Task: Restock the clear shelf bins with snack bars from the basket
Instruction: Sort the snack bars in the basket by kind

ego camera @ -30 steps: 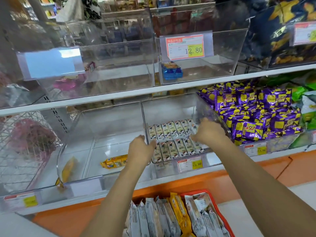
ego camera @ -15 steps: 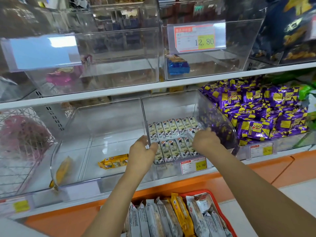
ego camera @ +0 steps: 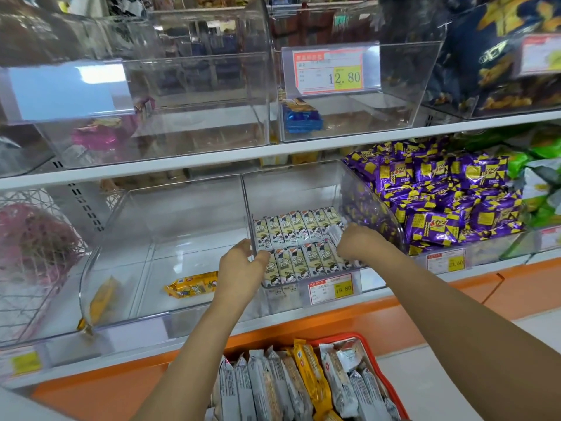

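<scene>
Our left hand (ego camera: 243, 267) grips the front edge of the left wall of the middle bin (ego camera: 303, 189), thumb on one side and fingers on the other. Our right hand (ego camera: 359, 243) is inside that bin at its right side, fingers curled round the end of a pale-wrapped bar (ego camera: 336, 233), which is tilted just above the two neat rows of bars (ego camera: 296, 238) lying on the bin floor. The red basket (ego camera: 365, 340) is below the shelf (ego camera: 212, 164), packed with upright snack bars (ego camera: 273, 387). In the left bin (ego camera: 182, 208) lies one yellow bar (ego camera: 192, 285). Purple packets (ego camera: 440, 202) fill the bin to the right.
</scene>
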The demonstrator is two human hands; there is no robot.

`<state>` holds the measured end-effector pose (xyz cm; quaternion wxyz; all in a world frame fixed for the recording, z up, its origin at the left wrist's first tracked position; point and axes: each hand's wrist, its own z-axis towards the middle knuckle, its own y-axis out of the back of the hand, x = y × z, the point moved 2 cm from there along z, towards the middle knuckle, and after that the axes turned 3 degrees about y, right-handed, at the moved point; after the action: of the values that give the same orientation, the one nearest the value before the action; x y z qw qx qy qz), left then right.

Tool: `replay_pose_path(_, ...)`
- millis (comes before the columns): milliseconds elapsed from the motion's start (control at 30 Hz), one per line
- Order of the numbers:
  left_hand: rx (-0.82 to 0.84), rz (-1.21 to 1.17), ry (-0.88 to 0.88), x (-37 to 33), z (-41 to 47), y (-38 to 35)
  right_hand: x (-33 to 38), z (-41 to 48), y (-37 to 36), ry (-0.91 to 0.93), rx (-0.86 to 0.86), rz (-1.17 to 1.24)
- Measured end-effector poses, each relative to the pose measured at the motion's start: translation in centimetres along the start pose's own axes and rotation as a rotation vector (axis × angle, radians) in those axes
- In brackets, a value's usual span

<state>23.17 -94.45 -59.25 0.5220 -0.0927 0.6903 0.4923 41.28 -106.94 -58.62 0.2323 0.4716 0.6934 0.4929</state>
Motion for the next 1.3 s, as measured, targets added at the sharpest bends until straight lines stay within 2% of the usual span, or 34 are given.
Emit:
replay_pose_path(100, 0.002, -0.011, 0.011, 0.1, 0.0, 0.0, -0.1, -0.5, 0.0, 0.009, 0.042, -0.027)
replay_pose_path(333, -0.006, -0.018, -0.003, 0.1, -0.1, 0.0, 0.1, -0.6, 0.0, 0.100, -0.044, -0.094)
replay_pose_path(400, 0.003, -0.019, 0.009, 0.2, 0.0, 0.1, 0.3, -0.4, 0.9, 0.108, -0.034, 0.033)
replay_pose_path(533, 0.004, 0.002, 0.015, 0.4, 0.2, -0.1, 0.0, 0.4, 2.4, 0.070, 0.136, 0.450)
replay_pose_path(600, -0.008, 0.008, 0.005, 0.5, 0.4, -0.2, -0.1, 1.0, 3.0, 0.068, 0.197, 0.559)
replay_pose_path(767, 0.007, 0.024, 0.001, 0.8, 0.6, -0.3, 1.0, 2.5, 4.1, 0.129, 0.118, 0.682)
replay_pose_path(867, 0.018, 0.008, 0.000, 0.4, 0.2, 0.1, 3.0, 2.5, 3.4, 0.181, 0.056, 0.510)
replay_pose_path(933, 0.039, -0.141, 0.075, 0.6, 0.2, 0.3, 4.9, 2.6, 2.4, 0.201, -0.002, 0.385)
replay_pose_path(1000, 0.030, -0.282, 0.130, 1.1, 0.6, 0.4, 6.9, 3.2, 1.4, 0.225, -0.105, 0.358)
replay_pose_path(1067, 0.040, -0.318, 0.139, 1.2, 0.8, 0.5, 8.9, 3.6, 0.4, 0.247, -0.182, 0.332)
replay_pose_path(1200, 0.093, -0.432, 0.157, 1.1, 0.9, 0.7, 12.6, 4.4, -1.5, 0.300, -0.096, 0.305)
replay_pose_path(1300, 0.087, -0.420, 0.138, 1.4, 1.2, 0.7, 13.6, 4.5, -2.0, 0.325, -0.102, 0.324)
